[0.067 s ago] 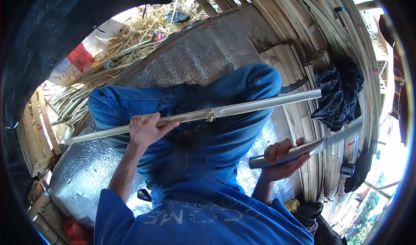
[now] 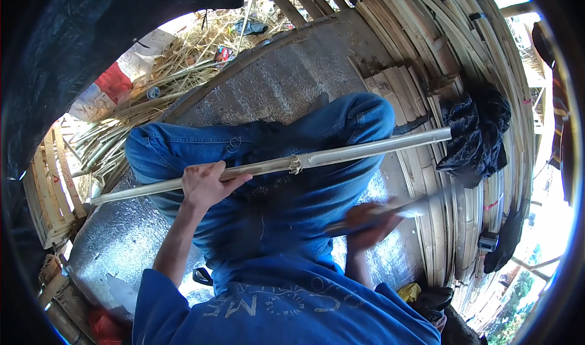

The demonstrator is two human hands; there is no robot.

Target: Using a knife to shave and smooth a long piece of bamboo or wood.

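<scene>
A long split bamboo strip [image 2: 365, 150] lies across my lap, over my crossed legs in blue jeans [image 2: 292, 205]. Its right end is raised toward the right side, and a ragged node with loose fibres shows near its middle. My left hand [image 2: 204, 185] is closed round it, left of the node. Below the strip's right half, my right hand [image 2: 370, 226] grips a knife [image 2: 417, 209]. Motion blurs both the hand and the knife. The blade points up and to the right, apart from the strip.
Bundled bamboo strips [image 2: 420, 22] curve along the right, with a dark patterned cloth [image 2: 472, 135] on them. Bamboo scraps [image 2: 177, 74] are heaped at the far left. A shiny silvery mat [image 2: 122, 241] lies under me, and a wooden crate [image 2: 55, 186] stands at the left.
My right hand has swung left with the knife, closer to my lap. My left hand and the bamboo strip have hardly moved.
</scene>
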